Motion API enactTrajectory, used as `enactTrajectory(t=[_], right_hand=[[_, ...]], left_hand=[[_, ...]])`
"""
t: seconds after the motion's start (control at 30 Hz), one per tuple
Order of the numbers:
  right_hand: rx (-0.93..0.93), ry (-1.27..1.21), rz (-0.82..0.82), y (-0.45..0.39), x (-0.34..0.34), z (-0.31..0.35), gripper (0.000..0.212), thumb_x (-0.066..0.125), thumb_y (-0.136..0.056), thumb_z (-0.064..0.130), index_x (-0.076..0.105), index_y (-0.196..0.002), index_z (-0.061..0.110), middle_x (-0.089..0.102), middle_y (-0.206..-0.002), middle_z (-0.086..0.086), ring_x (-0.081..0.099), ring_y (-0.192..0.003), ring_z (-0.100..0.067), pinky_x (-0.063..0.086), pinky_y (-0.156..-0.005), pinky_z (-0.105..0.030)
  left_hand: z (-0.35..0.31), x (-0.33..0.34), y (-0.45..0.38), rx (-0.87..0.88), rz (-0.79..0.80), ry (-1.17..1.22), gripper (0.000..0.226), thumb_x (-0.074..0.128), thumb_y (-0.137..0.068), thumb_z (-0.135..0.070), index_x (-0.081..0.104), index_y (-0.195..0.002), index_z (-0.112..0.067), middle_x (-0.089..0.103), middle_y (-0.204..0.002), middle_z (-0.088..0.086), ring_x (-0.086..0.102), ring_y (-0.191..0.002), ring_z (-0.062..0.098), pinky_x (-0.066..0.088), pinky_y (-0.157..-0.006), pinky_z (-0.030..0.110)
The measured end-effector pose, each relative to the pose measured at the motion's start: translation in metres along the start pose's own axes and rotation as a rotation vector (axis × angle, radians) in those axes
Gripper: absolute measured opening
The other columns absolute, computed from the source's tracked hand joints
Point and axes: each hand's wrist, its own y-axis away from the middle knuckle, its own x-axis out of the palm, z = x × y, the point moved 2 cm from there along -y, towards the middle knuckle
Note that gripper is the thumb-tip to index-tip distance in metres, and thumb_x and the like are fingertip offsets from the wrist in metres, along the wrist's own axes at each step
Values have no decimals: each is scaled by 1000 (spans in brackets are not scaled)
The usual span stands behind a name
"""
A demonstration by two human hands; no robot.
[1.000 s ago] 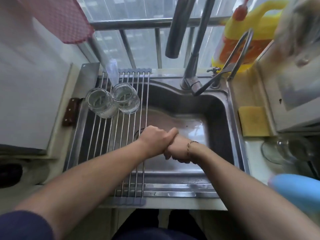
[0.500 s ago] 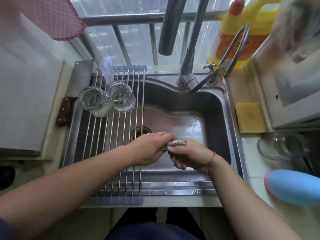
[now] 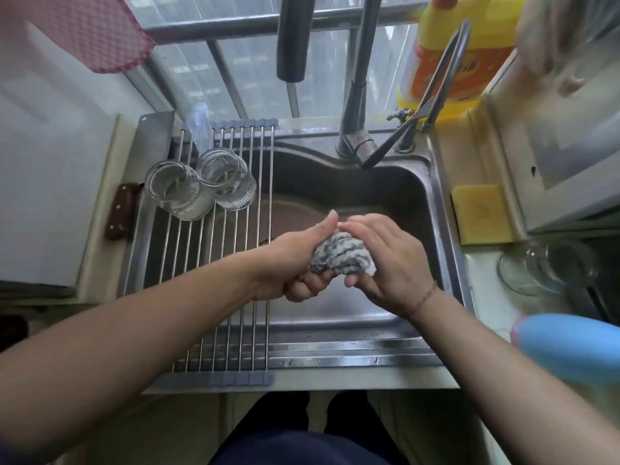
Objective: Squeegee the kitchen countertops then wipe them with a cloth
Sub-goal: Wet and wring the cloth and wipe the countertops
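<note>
A grey-and-white striped cloth (image 3: 340,255), bunched into a wad, is held over the steel sink (image 3: 396,193). My left hand (image 3: 295,260) grips its left side, thumb pointing up and fingers curled under the wad. My right hand (image 3: 389,263) wraps round the right side, fingers over the top and thumb below. Both hands hover above the sink basin, right of the roll-up rack. No squeegee can be made out.
A wire rack (image 3: 231,263) spans the sink's left half and carries two upturned glass jars (image 3: 201,184). The faucet (image 3: 359,129) stands behind the basin. A yellow sponge (image 3: 481,214), a glass lid (image 3: 543,266) and a blue object (image 3: 570,347) lie on the right counter; a yellow detergent bottle (image 3: 439,62) stands by the window.
The hands, earlier twisted tight together with the cloth almost hidden, have rotated and eased apart. The cloth now shows as a bunched wad between them.
</note>
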Motion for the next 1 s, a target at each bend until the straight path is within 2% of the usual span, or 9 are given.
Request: enactTrajectory(t=[0.07,0.17,0.27,0.33,0.47,0.53,0.63,0.83,1.0], right_hand=[[63,33,-36,-13,3,8,81,17,-92,68,66,-91,4,66,-91,-9,60,-84,-27,50,-65,-37],[285,129,-104,-27,7,20,80,5,-93,67,57,-65,12,60,-65,-5,55,-61,-27,36,-47,-32],[643,5,-36,-34,18,26,81,0,-91,66,51,-54,17,59,-57,-6,58,-61,-31,37,-52,-33],[909,-305,-7,-39,27,28,72,12,-92,61,51,-47,20,58,-57,-5,57,-66,-29,41,-60,-37],[1245,-681,65,-42,34,26,50,31,-95,42,57,-63,13,48,-51,-1,43,-50,-21,32,-48,-27],[1358,-840,184,-40,34,29,46,30,-96,41,49,-66,11,38,-44,-1,32,-37,-17,23,-41,-20],[1468,-968,330,-38,30,28,47,29,-96,46,36,-58,19,30,-42,2,23,-35,-13,17,-42,-17],[1524,-1040,499,-35,35,24,46,29,-95,47,28,-57,23,24,-44,3,17,-39,-12,12,-45,-16],[1464,-1151,436,-32,35,19,50,33,-94,53,33,-53,23,25,-48,3,17,-43,-13,13,-44,-18]], left_hand=[[0,8,-3,-23,-156,-120,70,26,-86,-77,49,-60,-16,36,-50,1,25,-39,10,17,-37,11],[-9,15,-8,115,-331,-171,58,28,-97,-60,43,-57,-21,35,-42,1,26,-38,13,19,-38,14],[-22,4,-12,329,-623,-472,60,32,-102,-41,43,-48,-17,41,-42,-1,39,-43,16,33,-44,24],[-22,-6,-14,464,-752,-702,64,29,-100,-41,39,-42,-15,43,-46,1,47,-54,26,40,-57,33],[-17,-12,-19,636,-852,-1016,59,25,-98,-37,35,-42,-19,41,-46,2,53,-60,35,35,-60,35],[-16,-12,-21,675,-872,-1200,65,19,-96,-38,50,-47,-10,55,-51,11,58,-62,36,32,-58,33],[-16,-17,-26,802,-874,-1414,71,15,-94,-39,61,-51,-6,59,-51,14,59,-53,36,30,-52,29],[-16,-27,-32,1059,-857,-1587,54,36,-94,-27,50,-43,-15,51,-41,1,47,-33,26,20,-46,22],[-14,-26,-30,1133,-879,-1399,49,40,-94,-28,51,-48,-15,50,-44,0,47,-37,25,23,-45,23]])
